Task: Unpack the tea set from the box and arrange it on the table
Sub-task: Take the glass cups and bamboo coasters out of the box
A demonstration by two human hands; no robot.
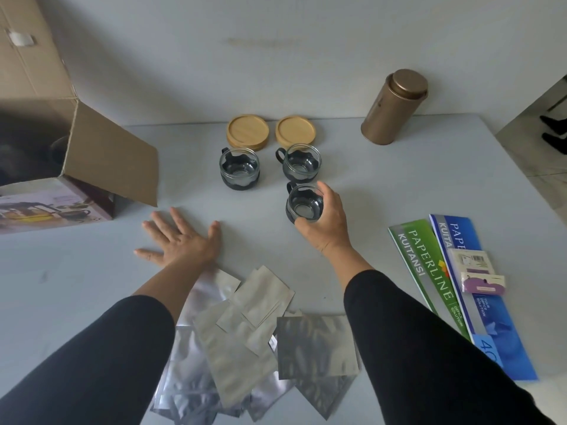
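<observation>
Two glass cups in black holders (239, 169) (301, 163) stand side by side on the grey table, each just in front of a round wooden coaster (248, 131) (295, 131). A third such cup (303, 204) stands nearer me, and my right hand (325, 218) grips it round its right side. My left hand (181, 240) lies flat on the table with fingers spread, left of that cup. The opened cardboard box (76, 167) lies on its side at the left, its dark inside partly visible.
A bronze tin canister (391, 108) stands at the back right. Two long receipt books, green (429, 271) and blue (478, 289), lie at the right with small cards on them. Several silver foil pouches (245, 342) are strewn near the front edge, between my arms.
</observation>
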